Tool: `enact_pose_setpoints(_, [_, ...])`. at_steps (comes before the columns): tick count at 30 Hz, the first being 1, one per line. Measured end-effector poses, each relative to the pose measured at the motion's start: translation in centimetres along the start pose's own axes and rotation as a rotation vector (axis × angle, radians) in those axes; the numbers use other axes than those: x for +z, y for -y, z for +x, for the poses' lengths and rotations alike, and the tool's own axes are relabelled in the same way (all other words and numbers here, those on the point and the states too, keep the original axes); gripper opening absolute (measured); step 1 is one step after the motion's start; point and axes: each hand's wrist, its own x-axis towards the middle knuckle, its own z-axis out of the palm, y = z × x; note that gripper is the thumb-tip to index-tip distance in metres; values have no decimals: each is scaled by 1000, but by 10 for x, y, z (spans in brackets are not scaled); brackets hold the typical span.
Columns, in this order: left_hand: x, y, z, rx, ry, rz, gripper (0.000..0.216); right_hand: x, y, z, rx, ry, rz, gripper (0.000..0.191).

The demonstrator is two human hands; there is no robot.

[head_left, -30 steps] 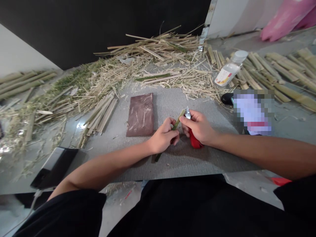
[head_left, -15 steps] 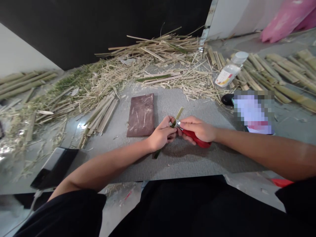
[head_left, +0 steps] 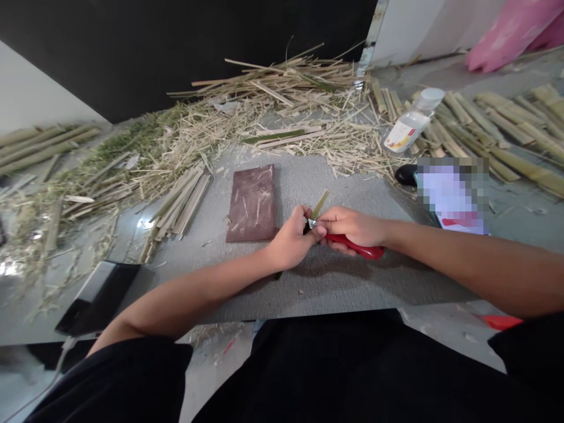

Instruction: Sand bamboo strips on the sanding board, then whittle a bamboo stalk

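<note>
My left hand (head_left: 291,239) is closed around a thin green bamboo strip (head_left: 321,202), whose upper end sticks out above my fingers. In my right hand (head_left: 355,228) is a red-handled knife (head_left: 368,251), with its metal end against the strip between my two hands. My left thumb lies close to the knife's metal end; my fingers partly hide the blade. Left of my hands, a dusty brown folded sheet (head_left: 252,202) lies flat on the grey textured work surface (head_left: 247,294).
A bundle of split bamboo strips (head_left: 183,202) lies at left, near a dark power bank with a cable (head_left: 99,296). Shavings (head_left: 198,132) spread across the back. To the right are a clear bottle (head_left: 409,126), a phone (head_left: 453,197) and bamboo pieces (head_left: 480,126).
The red knife handle has tipped slightly flatter and shifted a little right. My left hand has turned and moved slightly right along the strip, whose lower end now shows less.
</note>
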Motion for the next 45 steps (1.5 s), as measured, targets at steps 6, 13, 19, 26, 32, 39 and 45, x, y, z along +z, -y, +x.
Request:
enact_pose_setpoints(6, [0,1,1,-7,-109,191,29,14,-8,2,-119,-224,-1,40])
enact_pose_setpoints(13, [-2,4,-2,9,-30,145,31,-1,3,-2,41,31,-2,34])
enact_pose_setpoints(19, [1,5,-2,17,-100,217,25,7,-2,2,-3,-66,17,38])
enact_pose_setpoints(26, [-2,-2,0,-15,-125,246,25,18,-10,2,-129,-247,53,35])
enact_pose_setpoints(32, [-6,-2,-2,-28,1,170,39,2,4,-1,50,34,36,31])
enact_pose_setpoints(39, [-5,0,1,-19,-89,222,31,18,-9,3,-92,-201,60,38])
enact_pose_setpoints(45, [-4,-5,0,-28,-45,117,32,27,-17,5,-290,-552,50,40])
